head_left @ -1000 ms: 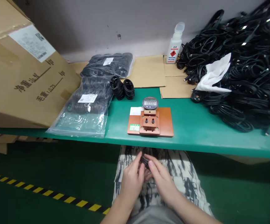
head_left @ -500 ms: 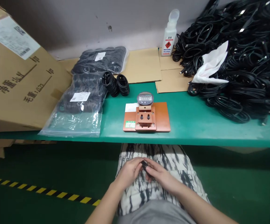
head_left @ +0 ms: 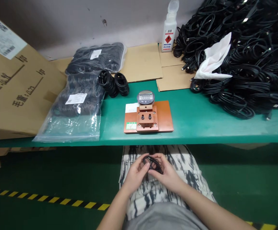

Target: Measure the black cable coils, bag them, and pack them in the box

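A coiled black cable [head_left: 154,164] is held over my lap, in front of the bench edge. My left hand [head_left: 137,174] grips its left side, thumb and fingers closed on the coil. On the other side, my right hand [head_left: 167,174] grips the same coil between thumb and fingers. Parts of the cable are hidden by the fingers. Beyond the hands, on the green bench [head_left: 196,127], lies a reddish-brown gauge fixture [head_left: 164,116] with a round digital display [head_left: 145,97] reading zeros.
At left stands a cardboard box [head_left: 16,95] beside clear bags of coiled cables [head_left: 76,92]. Two loose coil stacks [head_left: 122,84] sit near the bags. A white bottle [head_left: 169,30] stands at the back. A large cable pile [head_left: 244,73] with a white glove-like cloth [head_left: 214,60] fills the right.
Both hands have risen slightly and turned the cable, so its round coil now shows between them. Earlier only a small dark part was visible. The head view has shifted a little.
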A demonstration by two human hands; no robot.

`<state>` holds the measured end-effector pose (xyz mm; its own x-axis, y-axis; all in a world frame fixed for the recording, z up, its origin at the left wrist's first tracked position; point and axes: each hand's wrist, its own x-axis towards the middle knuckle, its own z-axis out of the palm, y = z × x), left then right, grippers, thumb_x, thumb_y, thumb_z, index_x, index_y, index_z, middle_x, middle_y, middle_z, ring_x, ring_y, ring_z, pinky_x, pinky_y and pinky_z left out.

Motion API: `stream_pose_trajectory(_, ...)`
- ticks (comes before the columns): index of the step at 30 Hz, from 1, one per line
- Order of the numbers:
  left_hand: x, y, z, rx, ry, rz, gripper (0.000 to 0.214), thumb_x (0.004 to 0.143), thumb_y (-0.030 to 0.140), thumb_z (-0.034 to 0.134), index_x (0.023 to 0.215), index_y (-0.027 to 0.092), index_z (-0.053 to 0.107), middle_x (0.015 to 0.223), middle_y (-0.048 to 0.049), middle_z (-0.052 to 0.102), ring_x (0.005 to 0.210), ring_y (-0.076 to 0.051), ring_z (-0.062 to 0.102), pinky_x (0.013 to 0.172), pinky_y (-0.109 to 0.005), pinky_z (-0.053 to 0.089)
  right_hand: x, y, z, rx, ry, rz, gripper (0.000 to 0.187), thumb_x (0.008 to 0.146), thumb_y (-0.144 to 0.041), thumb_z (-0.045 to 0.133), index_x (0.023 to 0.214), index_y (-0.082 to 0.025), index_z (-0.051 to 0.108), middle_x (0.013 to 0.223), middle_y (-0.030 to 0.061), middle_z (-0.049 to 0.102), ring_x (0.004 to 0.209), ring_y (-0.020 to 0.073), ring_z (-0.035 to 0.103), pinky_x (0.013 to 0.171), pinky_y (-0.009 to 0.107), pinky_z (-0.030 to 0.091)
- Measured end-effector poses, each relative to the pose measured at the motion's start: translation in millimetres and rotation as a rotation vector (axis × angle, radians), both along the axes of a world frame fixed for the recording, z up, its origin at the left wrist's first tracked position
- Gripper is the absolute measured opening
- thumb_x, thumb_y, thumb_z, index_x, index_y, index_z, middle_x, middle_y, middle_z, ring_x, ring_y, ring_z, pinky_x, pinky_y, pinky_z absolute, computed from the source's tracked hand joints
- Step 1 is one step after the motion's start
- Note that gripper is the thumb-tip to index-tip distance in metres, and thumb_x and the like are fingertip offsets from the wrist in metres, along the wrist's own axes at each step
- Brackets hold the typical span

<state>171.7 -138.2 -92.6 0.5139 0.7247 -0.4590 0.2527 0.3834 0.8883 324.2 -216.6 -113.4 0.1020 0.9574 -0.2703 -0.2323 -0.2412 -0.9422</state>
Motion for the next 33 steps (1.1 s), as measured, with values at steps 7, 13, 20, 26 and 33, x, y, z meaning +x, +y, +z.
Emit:
stream_pose_trajectory(7,13.3,-7.2,-21.1,-0.065,-0.037,0.136,0.044,0.080,0.042,0.067,0.115,0.016,0.064,0.109,-0.0120,0.072,0.098,-0.025,0.069,0.087,-0.039,0.056,1.1,-1.6,-10.2,0.005,-0.265,0.003,0.052,0.081,-0.020,0.064,0.130,-0.023,0.046,0.130,0.0111,0.058,0.121,0.0244,0.055,0.106,0.045,0.041)
stream_pose_trajectory(13,17.1,-8.5,-31.2,-0.080,-0.067,0.297,0.044,0.075,0.048,0.070,0.105,0.017,0.062,0.092,-0.0071,0.072,0.078,-0.020,0.071,0.070,-0.033,0.060,-0.4,1.8,-16.0,-0.042,-0.228,-0.070,0.044,0.085,-0.032,0.063,0.125,-0.020,0.052,0.126,0.0127,0.060,0.112,0.0252,0.060,0.100,0.044,0.046)
stream_pose_trajectory(20,15.7,-6.1,-35.0,-0.147,-0.080,0.352,0.048,0.074,0.048,0.072,0.108,0.014,0.063,0.088,-0.0059,0.070,0.067,-0.017,0.070,0.061,-0.032,0.062,1.0,9.0,-20.4,-0.113,-0.071,-0.161,0.047,0.085,-0.052,0.061,0.116,-0.018,0.063,0.102,0.0124,0.072,0.084,0.0227,0.069,0.076,0.038,0.057)
stream_pose_trajectory(26,7.3,0.8,-30.9,-0.122,-0.046,0.208,0.055,0.074,0.052,0.069,0.113,0.013,0.062,0.085,-0.0077,0.071,0.071,-0.022,0.071,0.059,-0.036,0.061,7.4,17.1,-17.7,-0.150,0.029,-0.139,0.055,0.071,-0.058,0.071,0.105,-0.015,0.070,0.073,0.0051,0.071,0.051,0.0142,0.061,0.055,0.031,0.054)
stream_pose_trajectory(33,19.7,2.5,-24.1,0.235,0.186,0.000,0.041,0.081,0.050,0.062,0.107,0.018,0.061,0.088,-0.0073,0.069,0.078,-0.024,0.068,0.070,-0.039,0.055,6.4,32.2,-21.7,-0.209,-0.193,-0.174,0.048,0.086,-0.057,0.048,0.077,-0.014,0.066,0.047,-0.0001,0.057,0.037,0.0139,0.053,0.039,0.024,0.043)
